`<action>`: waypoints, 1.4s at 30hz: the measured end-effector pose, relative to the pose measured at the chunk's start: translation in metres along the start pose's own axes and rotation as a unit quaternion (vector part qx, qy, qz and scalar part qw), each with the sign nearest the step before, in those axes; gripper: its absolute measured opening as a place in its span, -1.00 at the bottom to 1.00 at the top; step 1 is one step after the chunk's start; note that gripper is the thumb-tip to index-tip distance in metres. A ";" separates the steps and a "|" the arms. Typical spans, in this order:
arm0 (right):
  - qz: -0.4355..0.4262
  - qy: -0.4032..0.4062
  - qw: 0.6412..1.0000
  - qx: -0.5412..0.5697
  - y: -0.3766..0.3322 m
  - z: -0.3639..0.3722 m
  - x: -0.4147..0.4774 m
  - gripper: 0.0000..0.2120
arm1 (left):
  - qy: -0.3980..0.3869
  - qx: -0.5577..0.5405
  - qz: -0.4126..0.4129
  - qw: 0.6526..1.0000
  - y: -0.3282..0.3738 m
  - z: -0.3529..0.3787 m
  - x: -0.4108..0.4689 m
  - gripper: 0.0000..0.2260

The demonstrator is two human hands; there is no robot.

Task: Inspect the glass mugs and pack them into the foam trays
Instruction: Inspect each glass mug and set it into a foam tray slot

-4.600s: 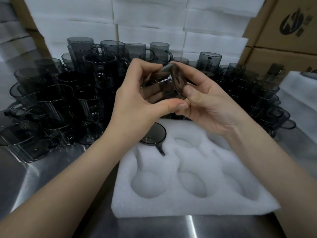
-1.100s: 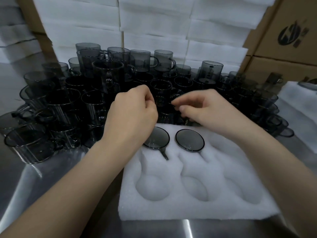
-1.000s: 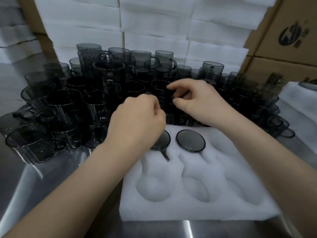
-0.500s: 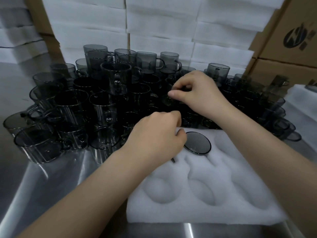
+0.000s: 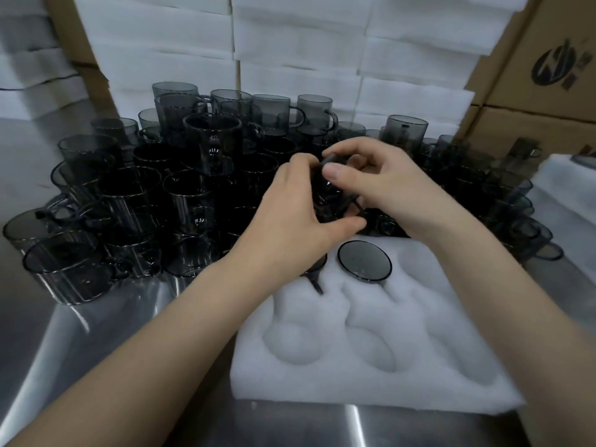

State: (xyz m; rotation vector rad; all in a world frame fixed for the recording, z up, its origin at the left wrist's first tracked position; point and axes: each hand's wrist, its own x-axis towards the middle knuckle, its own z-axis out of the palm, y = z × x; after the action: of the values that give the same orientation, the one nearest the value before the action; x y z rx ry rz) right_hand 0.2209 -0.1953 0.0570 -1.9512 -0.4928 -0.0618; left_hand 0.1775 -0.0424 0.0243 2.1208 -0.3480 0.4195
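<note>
The left hand (image 5: pixel 290 217) has come up off the tray's far-left pocket to meet the right hand (image 5: pixel 390 191), and both now grip one held mug (image 5: pixel 329 193).

Nearest lies the steel table (image 5: pixel 96 356), with the white foam tray (image 5: pixel 371 391) on it, just right of centre. In the tray's far row sit two packed mugs: the middle mug (image 5: pixel 364 261) shows a round dark face, and the left mug (image 5: pixel 314 279) is mostly hidden under the left wrist, its handle pointing towards the near side.

Above the tray's far edge, the held mug is clasped between the two hands, the left thumb under it and the right thumb and fingers curled over its top. It is dark smoked glass; how it is tilted I cannot tell.

Behind and to the left stands the crowded pile of mugs (image 5: pixel 167 188), some stacked. Beyond them rise stacked foam sheets (image 5: pixel 290 53), with cardboard boxes (image 5: pixel 532 91) to the right.
</note>
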 end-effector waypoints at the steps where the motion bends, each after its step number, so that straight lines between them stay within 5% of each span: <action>1: -0.005 -0.013 1.000 -0.001 0.001 0.001 -0.001 -0.66 | 0.000 -0.002 0.000 1.000 0.000 0.000 0.002 -0.40; 8: 0.028 -0.094 0.984 0.151 0.008 -0.008 -0.007 -0.61 | -0.007 -0.107 -0.027 0.994 -0.002 -0.005 0.009 -0.56; 25: 0.060 0.061 0.988 0.128 0.007 0.004 -0.005 -0.70 | -0.014 -0.144 0.022 0.989 -0.004 -0.003 0.002 -0.54; 31: 0.088 -0.058 0.944 0.311 0.013 -0.005 -0.001 -0.82 | 0.001 -0.247 0.009 0.969 -0.005 -0.007 0.002 -0.57; 35: 0.064 -0.162 0.904 0.390 0.016 -0.013 -0.004 -0.63 | 0.026 -0.289 -0.001 0.957 -0.005 -0.009 0.002 -0.59; 42: 0.033 -0.094 0.965 0.244 0.010 -0.003 -0.006 -0.62 | 0.025 -0.256 -0.004 0.966 -0.005 -0.008 0.000 -0.61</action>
State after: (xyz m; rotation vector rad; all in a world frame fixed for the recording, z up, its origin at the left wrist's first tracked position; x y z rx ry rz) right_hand 0.2192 -0.2033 0.0483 -1.4907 -0.5117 0.2673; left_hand 0.1785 -0.0331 0.0246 1.6038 -0.3725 0.3332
